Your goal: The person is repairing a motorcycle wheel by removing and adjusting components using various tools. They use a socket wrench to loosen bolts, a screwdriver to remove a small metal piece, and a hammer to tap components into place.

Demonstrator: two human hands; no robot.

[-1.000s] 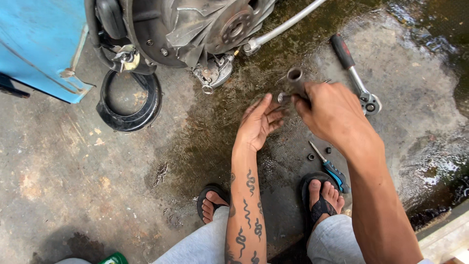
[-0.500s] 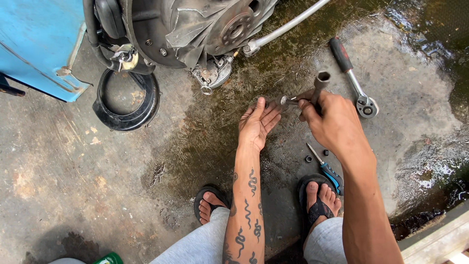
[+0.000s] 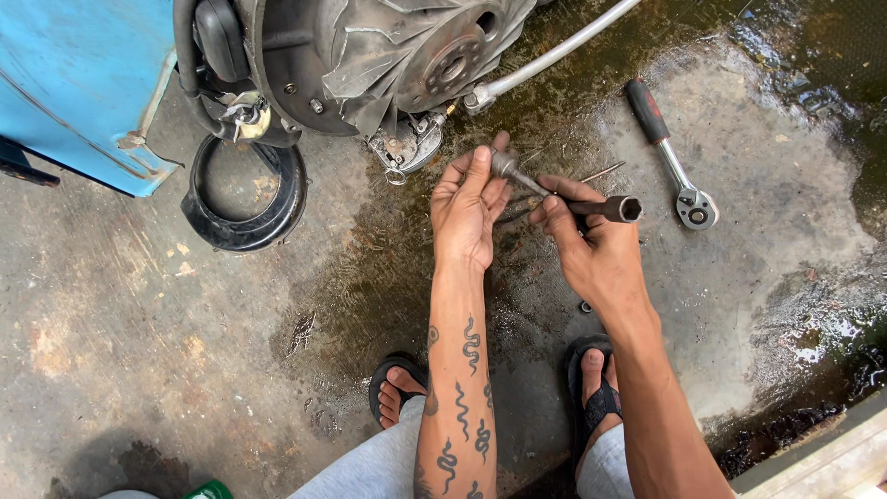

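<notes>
Socket extension bar, dark and greasy, sits up in the air between my two hands, above the wet concrete floor and just below the engine housing. My right hand has its fingers curled round the end with the open socket mouth, which points off to the right. My left hand is mostly flat and spread, fingertips up, with the bar's other, knobbed end pressed against the fingers near the top; whether I'm pinching it there I cannot tell. On the floor to the right lies a ratchet wrench with a red-and-black handle, well apart from my hands. A black rubber ring rests on the concrete at the left, beside a blue panel. My sandalled feet are planted below.
</notes>
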